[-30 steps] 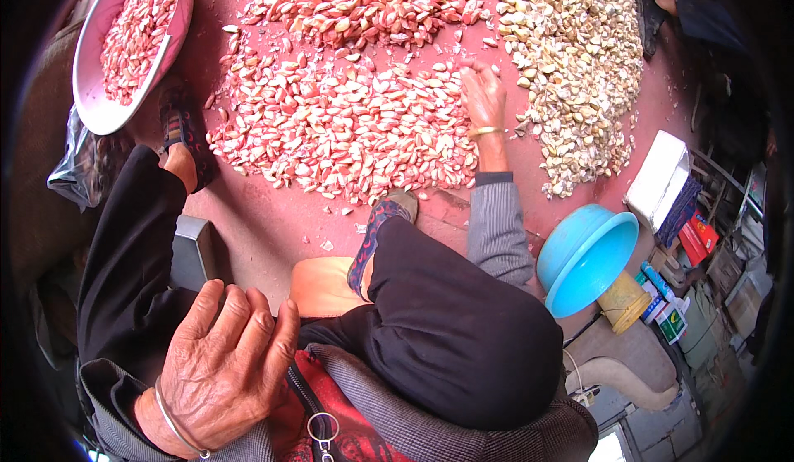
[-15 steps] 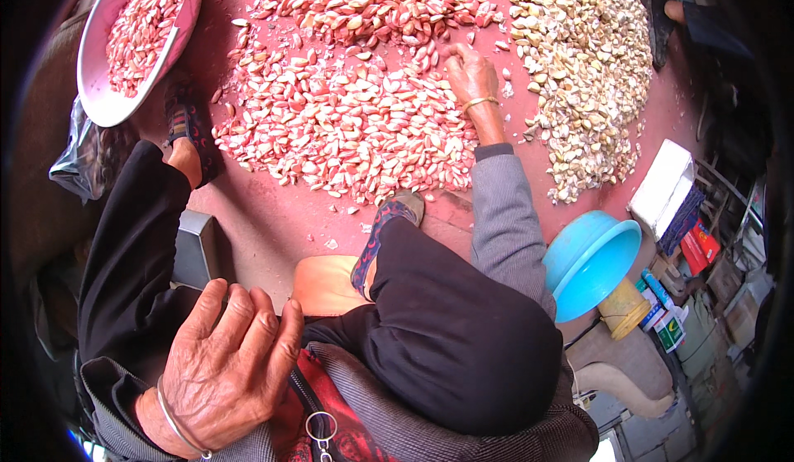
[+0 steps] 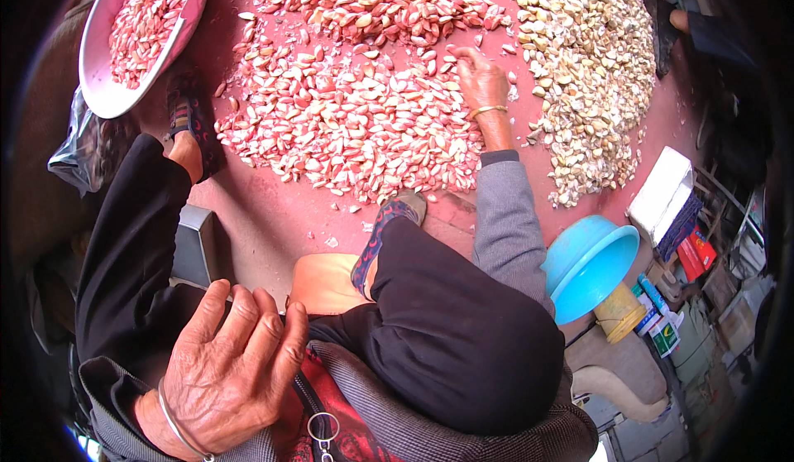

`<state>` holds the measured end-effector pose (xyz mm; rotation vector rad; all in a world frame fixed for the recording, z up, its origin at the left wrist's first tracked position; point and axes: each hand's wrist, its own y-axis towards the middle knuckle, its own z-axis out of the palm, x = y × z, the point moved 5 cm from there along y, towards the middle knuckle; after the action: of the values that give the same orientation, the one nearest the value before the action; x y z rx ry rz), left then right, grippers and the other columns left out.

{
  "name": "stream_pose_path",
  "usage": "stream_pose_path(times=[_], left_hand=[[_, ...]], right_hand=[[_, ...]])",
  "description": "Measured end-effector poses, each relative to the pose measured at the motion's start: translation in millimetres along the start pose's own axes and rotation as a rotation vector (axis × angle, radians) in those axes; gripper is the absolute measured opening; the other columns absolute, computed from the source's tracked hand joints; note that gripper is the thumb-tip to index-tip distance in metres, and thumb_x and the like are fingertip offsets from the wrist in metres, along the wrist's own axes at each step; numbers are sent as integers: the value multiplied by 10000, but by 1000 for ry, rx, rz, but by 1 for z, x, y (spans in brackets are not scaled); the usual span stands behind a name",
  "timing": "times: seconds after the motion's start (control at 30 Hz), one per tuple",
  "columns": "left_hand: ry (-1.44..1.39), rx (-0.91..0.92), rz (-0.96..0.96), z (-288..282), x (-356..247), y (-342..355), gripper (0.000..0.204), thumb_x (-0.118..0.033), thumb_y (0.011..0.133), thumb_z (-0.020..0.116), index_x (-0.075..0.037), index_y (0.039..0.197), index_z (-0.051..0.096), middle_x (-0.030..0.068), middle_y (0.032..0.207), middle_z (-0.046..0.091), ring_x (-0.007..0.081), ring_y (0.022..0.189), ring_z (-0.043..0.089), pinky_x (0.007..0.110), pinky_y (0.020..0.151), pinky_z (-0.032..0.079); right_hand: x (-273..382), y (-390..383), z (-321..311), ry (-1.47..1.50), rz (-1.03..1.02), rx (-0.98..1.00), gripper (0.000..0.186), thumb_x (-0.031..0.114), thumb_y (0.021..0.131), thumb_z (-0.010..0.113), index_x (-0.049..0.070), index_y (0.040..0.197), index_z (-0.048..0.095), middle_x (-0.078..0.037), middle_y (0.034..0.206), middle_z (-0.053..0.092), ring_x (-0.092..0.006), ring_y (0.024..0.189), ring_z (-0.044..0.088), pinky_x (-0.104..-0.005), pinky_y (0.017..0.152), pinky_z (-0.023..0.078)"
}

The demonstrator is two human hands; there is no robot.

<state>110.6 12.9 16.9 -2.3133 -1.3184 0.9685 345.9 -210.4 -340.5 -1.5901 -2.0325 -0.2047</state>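
My right hand (image 3: pixel 483 81), a yellow bangle at its wrist, reaches over the right edge of a spread of pink-skinned garlic cloves (image 3: pixel 331 119). Its fingers are bent and drawn together at the cloves; whatever they pinch is too small to make out. Just beyond lies a thicker heap of redder cloves (image 3: pixel 372 7). To the right of this hand is a heap of pale yellowish cloves (image 3: pixel 587 81). My left hand (image 3: pixel 227 363), wearing a silver bangle, is raised over my lap, with its fingers slightly bent and apart, holding nothing.
A white basin (image 3: pixel 103 73) of pink cloves is at the far left, above a plastic bag (image 3: pixel 78 152). Beside my left leg is a grey box-like object (image 3: pixel 194 243). At right are a blue basin (image 3: pixel 591 268), a yellow bucket (image 3: pixel 622 313) and a white foam box (image 3: pixel 662 189). Another person's hand (image 3: pixel 679 20) shows at the far right.
My right hand has shifted slightly right and a little nearer, staying at the pink cloves. The left hand stays almost where it was. The whole view has shifted slightly.
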Motion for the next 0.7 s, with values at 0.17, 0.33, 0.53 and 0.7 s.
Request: stream_pose_path(times=[0.17, 0.33, 0.53, 0.7], left_hand=[[8, 0, 17, 1, -1, -1, 523, -198, 742, 580, 40, 1207, 611, 221, 1083, 633, 352, 1056, 630, 521, 1001, 459], [-8, -8, 10, 1, -2, -1, 526, -202, 739, 581, 40, 1204, 614, 224, 1084, 635, 354, 1054, 630, 522, 1005, 457], [-7, -4, 10, 0, -1, 1, 533, -211, 731, 582, 45, 1198, 614, 226, 1080, 633, 354, 1051, 630, 525, 1002, 457], [-6, 8, 20, 0, -1, 4, 545, -228, 729, 580, 50, 1197, 612, 228, 1073, 631, 355, 1044, 629, 525, 995, 458]], right_hand=[[-27, -7, -17, 121, 130, -154, 162, 255, 910, 635, 196, 1019, 739, -77, 663, 668, -209, 621, 677, -391, 601, 522], [-14, -12, -3, 228, 52, -4, 189, 263, 863, 670, 195, 1026, 737, -71, 719, 697, -214, 684, 702, -388, 632, 532], [14, -4, 11, -53, -194, 92, 166, 263, 866, 661, 197, 1013, 701, -118, 847, 727, -317, 843, 714, -447, 745, 558], [16, -3, 8, -81, -208, 126, 169, 237, 860, 690, 134, 994, 681, -102, 860, 727, -298, 800, 708, -427, 701, 556]])
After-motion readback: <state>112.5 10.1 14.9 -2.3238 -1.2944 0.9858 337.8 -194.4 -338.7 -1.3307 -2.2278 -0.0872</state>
